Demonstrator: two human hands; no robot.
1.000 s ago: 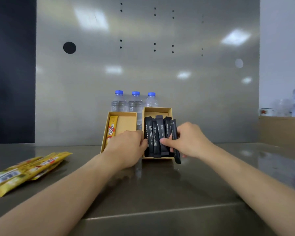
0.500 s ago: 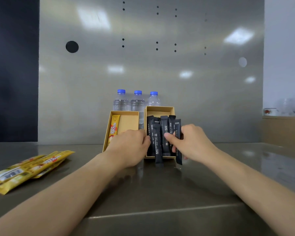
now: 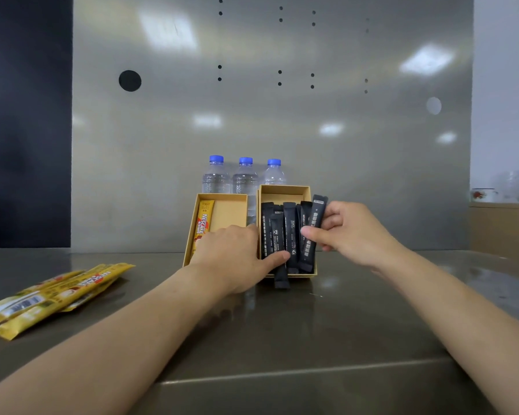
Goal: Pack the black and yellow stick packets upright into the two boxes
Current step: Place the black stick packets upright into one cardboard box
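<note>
**Desk:** What have you got in your hands?

**Operator:** My right hand [image 3: 354, 232] is pinching a black packet [image 3: 317, 209] between thumb and fingers, about halfway down its length. It stands nearly upright, leaning a little to the right. Its lower end is down inside the right box [image 3: 285, 189] at the right-hand wall, and its top sticks up above my fingers.

**Desk:** And the left?

**Operator:** My left hand [image 3: 231, 259] lies over the near part of the left box [image 3: 229, 209]. The thumb is stretched to the right and presses on the row of black packets [image 3: 289, 226] standing in the right box. The fingers are hidden behind the back of the hand, so I cannot tell whether they are curled round anything. Just below my thumb tip, a stray packet [image 3: 281, 278] pokes out past the near edge of that box.

**Desk:** Any lettering you can read?

**Operator:** The black ones carry small white print, too fine for me to read. Just beyond my left knuckles, a single yellow packet [image 3: 205, 218] leans along the left wall of the left box and reads NESCAFE. Well to the left of my left forearm, a pile of yellow packets [image 3: 57, 295] lies flat on the tabletop [image 3: 282, 339]. The top one shows NESCAFE too, and another shows a barcode.

**Desk:** Anything behind?

**Operator:** Three water bottles [image 3: 245, 175] with blue caps stand past both hands, right behind the boxes, in front of a metal wall [image 3: 282, 115].
</note>
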